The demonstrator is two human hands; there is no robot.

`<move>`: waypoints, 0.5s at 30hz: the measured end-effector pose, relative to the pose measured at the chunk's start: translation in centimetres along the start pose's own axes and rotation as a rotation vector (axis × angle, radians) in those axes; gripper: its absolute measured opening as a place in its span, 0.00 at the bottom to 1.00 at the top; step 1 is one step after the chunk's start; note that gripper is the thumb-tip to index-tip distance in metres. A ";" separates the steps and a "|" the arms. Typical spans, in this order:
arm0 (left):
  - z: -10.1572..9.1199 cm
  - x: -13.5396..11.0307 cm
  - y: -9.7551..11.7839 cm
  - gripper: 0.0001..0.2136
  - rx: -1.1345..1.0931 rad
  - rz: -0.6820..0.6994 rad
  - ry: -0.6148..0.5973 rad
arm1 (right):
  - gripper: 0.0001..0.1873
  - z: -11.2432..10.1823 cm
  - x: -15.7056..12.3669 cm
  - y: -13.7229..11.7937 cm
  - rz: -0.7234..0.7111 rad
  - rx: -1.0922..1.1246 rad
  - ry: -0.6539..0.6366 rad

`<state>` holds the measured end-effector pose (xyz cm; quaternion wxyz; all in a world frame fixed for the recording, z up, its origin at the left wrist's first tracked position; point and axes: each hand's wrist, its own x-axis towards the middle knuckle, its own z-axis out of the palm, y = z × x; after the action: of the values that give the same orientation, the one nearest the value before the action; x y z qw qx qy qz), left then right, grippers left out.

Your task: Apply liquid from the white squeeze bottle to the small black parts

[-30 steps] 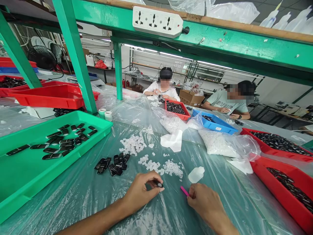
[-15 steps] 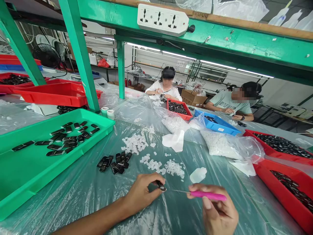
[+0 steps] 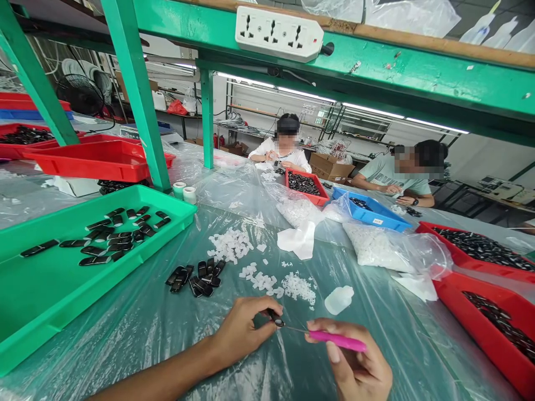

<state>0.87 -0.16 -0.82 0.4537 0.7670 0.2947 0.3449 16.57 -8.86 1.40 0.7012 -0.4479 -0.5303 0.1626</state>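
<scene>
Between thumb and forefinger, my left hand [image 3: 244, 331] pinches a small black casing [image 3: 276, 318] with its open end facing right. My right hand [image 3: 355, 356] grips the pink handle of a thin-shafted hand tool [image 3: 337, 340]; its metal tip reaches the casing's open end. Whether the tip is inside, I cannot tell. Beyond my left hand lies a pile of black casings [image 3: 203, 277]. Small white pieces sit in loose heaps [image 3: 298, 287] just past my hands, with larger white pieces [image 3: 229, 245] behind. A translucent bottle [image 3: 339, 299] lies by my right hand.
On the left is a green tray [image 3: 45, 295] with several black casings. Red trays [image 3: 451, 289] of black parts line the right, beside a bag of white pieces [image 3: 376, 245]. A green shelf frame [image 3: 175, 28] crosses overhead. Two people sit working across the table.
My right hand has moved left, bringing the pink-handled tool's tip up to the casing's open end. My left hand has stayed in place.
</scene>
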 end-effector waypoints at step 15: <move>-0.1 0.1 0.3 0.09 -0.040 -0.027 0.027 | 0.04 0.6 -0.6 0.5 -0.015 -0.048 0.024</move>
<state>0.87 -0.17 -0.53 0.4697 0.7490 0.3042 0.3548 15.97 -8.72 0.67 0.6979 -0.4623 -0.5290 0.1391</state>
